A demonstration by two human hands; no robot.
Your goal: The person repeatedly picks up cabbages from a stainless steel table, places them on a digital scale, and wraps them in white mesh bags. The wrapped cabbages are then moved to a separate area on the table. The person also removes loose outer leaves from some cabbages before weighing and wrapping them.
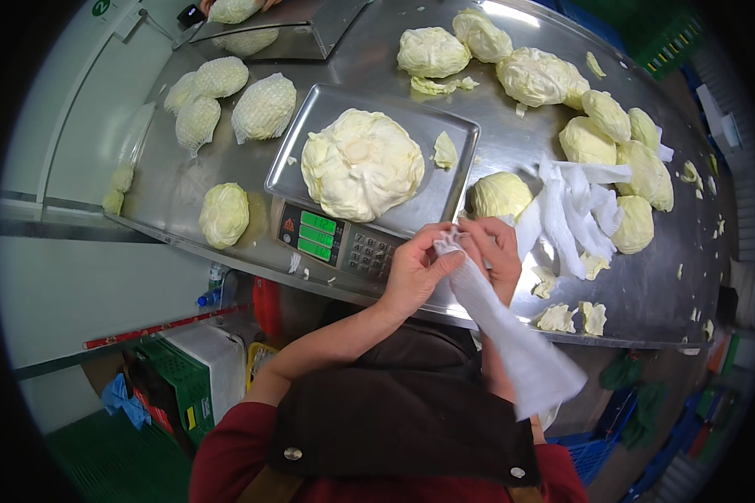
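Note:
My left hand and my right hand meet at the table's front edge, both on the end of a white mesh net sleeve. Its loose part hangs down over my right forearm, slightly blurred. Just beyond my hands, a large pale cabbage lies stem end up on the steel pan of a digital scale, with a loose leaf beside it. Right of my hands, a heap of white net sleeves lies against a smaller cabbage.
Several netted cabbages lie at the back left of the steel table; one bare cabbage is nearer. More bare cabbages line the back right, with leaf scraps at the front. Another person's fingers touch a netted cabbage at top left.

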